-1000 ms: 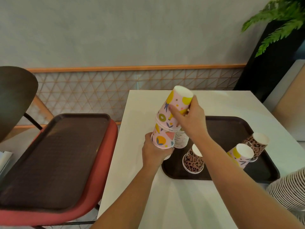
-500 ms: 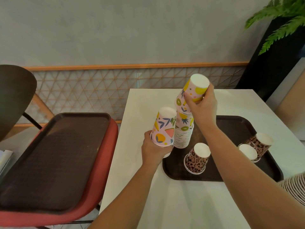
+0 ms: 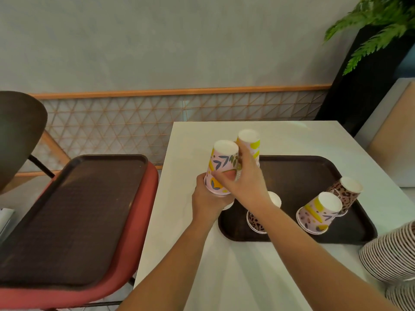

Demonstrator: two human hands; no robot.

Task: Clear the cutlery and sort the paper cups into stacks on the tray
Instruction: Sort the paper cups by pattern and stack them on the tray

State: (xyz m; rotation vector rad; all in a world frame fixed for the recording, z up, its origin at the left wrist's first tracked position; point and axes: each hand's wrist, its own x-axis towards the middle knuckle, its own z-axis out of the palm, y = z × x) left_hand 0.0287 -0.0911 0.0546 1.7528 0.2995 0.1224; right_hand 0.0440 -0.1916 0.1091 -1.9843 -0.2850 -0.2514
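Cups: an upturned pink floral cup sits gripped at its rim by the left hand at the brown tray's near-left corner, while right hand fingers clasp its side beside the pink stack.

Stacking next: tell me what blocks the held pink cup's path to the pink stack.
Nothing visible does. The left hand holds the pink cup right beside the pink stack on the tray; only the right hand reaches between.

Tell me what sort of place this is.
Probably a café or food-court seating area: brown serving trays, one resting on a red chair, patterned paper cups on a white table, and a potted fern by the wall.
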